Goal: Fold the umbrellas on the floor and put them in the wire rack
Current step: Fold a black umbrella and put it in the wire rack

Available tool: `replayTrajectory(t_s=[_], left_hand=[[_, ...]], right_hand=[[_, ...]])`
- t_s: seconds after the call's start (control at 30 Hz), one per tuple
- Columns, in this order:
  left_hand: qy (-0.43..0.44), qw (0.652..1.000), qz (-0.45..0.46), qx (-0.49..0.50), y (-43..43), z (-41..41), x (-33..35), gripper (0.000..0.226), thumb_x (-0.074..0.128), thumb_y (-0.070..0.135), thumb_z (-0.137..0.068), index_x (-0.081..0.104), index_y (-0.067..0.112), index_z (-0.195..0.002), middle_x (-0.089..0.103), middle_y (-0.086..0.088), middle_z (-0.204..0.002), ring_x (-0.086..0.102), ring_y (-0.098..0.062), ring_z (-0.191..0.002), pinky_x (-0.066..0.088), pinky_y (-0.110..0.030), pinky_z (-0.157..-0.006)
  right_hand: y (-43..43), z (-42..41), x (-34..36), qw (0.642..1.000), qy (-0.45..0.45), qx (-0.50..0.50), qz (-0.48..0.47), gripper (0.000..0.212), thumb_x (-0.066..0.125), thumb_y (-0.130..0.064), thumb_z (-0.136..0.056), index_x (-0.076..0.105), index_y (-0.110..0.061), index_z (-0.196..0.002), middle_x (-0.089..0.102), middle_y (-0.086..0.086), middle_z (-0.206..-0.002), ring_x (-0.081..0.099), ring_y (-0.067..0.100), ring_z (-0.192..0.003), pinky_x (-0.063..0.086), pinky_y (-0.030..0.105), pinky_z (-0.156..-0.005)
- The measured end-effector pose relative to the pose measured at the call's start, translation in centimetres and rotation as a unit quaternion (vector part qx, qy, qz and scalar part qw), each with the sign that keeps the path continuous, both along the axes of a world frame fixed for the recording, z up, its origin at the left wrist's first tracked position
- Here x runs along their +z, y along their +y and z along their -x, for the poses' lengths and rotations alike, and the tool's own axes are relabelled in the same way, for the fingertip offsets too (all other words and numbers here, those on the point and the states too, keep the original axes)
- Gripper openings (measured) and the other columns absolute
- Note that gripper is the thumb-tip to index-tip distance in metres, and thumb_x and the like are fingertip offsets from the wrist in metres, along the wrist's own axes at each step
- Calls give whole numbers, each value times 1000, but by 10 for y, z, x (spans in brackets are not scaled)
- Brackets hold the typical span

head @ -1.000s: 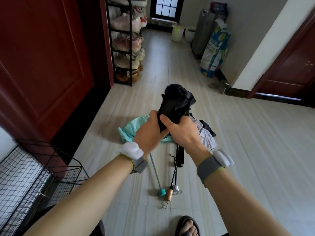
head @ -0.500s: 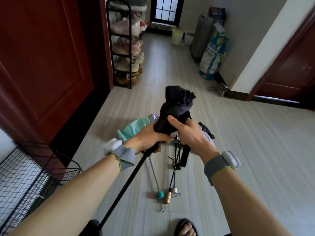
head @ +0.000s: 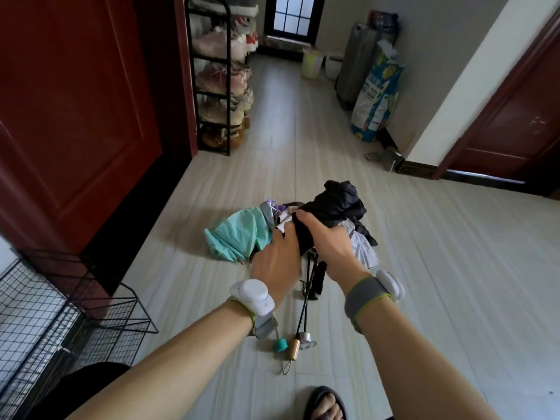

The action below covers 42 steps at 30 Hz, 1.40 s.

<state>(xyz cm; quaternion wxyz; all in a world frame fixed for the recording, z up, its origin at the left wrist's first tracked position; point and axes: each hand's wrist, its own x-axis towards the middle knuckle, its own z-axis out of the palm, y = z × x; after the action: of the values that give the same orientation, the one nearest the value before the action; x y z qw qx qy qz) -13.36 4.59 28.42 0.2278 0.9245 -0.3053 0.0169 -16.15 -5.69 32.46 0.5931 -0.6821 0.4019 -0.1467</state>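
Head view. Right hand [head: 328, 247] clamped round the black umbrella [head: 339, 201], with the canopy bunched and bulging out past the fist. Left hand [head: 277, 265] pressed against the same bundle, just left of the right hand. It is blurred and its fingers are hidden, so I can't tell if it grips.

Teal umbrella [head: 236, 234] and others lie on the floor [head: 454, 283] beneath both hands. Rack [head: 45, 313] sits low, well left of my left hand.

Risks: loose folds could spring out of a one-fisted hold, and the ribs could catch on the pile below.

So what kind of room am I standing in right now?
Probably a home's entrance hallway: a tall shoe rack full of shoes stands beside a red-brown door, umbrellas lie on the floor, and a black wire rack sits nearby.
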Motion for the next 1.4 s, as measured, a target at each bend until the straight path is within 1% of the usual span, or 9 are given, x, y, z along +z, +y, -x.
replayTrajectory(t_s=[0.13, 0.23, 0.3, 0.53, 0.77, 0.93, 1.1, 1.23, 1.4], left_hand=[[378, 893, 206, -132, 15, -7, 33, 64, 80, 15, -81, 33, 17, -125, 64, 0, -97, 69, -18, -81, 58, -34, -72], [607, 736, 233, -186, 27, -9, 48, 25, 70, 10, -91, 59, 11, -114, 71, -6, -94, 71, -21, -81, 57, -28, -67], [658, 694, 229, -180, 27, -3, 46, 6, 62, 11, -95, 65, 8, -99, 64, -9, -79, 59, -21, -61, 52, -28, -55], [416, 893, 165, -57, 5, 11, 19, 16, 59, 13, -89, 57, 4, -76, 53, -6, -57, 45, -19, -44, 38, -26, -49], [187, 981, 47, -9, -17, 19, 14, 12, 55, 23, -91, 49, 14, -95, 61, -8, -91, 63, -32, -86, 45, -35, -67], [59, 996, 30, -59, -29, 10, 5, 51, 57, 42, -95, 31, 14, -129, 64, -9, -102, 66, -38, -88, 44, -37, -64], [107, 994, 19, -32, -31, -1, 10, 64, 61, 49, -93, 28, 19, -139, 65, -13, -114, 64, -40, -102, 41, -37, -71], [206, 974, 84, -39, -28, -12, 27, 55, 59, 30, -90, 30, 28, -136, 61, -11, -119, 62, -38, -103, 43, -36, -76], [217, 970, 105, -18, -25, -18, 33, 55, 57, 34, -80, 37, 24, -130, 63, -8, -101, 64, -37, -93, 53, -41, -77]], right_hand=[[-27, 14, 4, 989, -84, 30, -121, 46, 87, -41, -64, 78, -8, -95, 76, 17, -100, 75, 34, -90, 57, 48, -88], [-28, 17, 11, 970, -113, 110, -187, 58, 87, -44, -65, 76, -5, -106, 74, 21, -110, 71, 40, -101, 53, 52, -98], [-24, 14, 16, 970, -111, 132, -173, 58, 88, -42, -66, 75, -5, -109, 74, 21, -112, 71, 40, -105, 53, 53, -101], [-25, 18, 15, 994, -49, 62, -76, 40, 89, -37, -73, 77, -11, -101, 77, 2, -89, 73, 18, -81, 53, 26, -59], [-29, 14, 5, 997, -19, -24, -69, 53, 87, -50, -51, 78, -16, -91, 79, 3, -93, 75, 23, -91, 63, 45, -83], [-33, 12, -5, 979, -66, -74, -179, 46, 89, -31, -66, 76, -6, -103, 78, 12, -99, 75, 30, -96, 61, 45, -89], [-34, 8, -5, 951, -132, -35, -277, 43, 92, -38, -68, 74, -9, -96, 75, 10, -97, 72, 28, -90, 57, 40, -91], [-36, 10, 6, 946, -142, -1, -290, 39, 83, -48, -78, 63, -16, -71, 60, -2, -59, 43, 12, -43, 33, 25, -52], [-27, 8, 17, 969, -104, -16, -225, 39, 80, -45, -83, 57, -15, -73, 43, -3, -47, 28, 13, -42, 25, 25, -43]])
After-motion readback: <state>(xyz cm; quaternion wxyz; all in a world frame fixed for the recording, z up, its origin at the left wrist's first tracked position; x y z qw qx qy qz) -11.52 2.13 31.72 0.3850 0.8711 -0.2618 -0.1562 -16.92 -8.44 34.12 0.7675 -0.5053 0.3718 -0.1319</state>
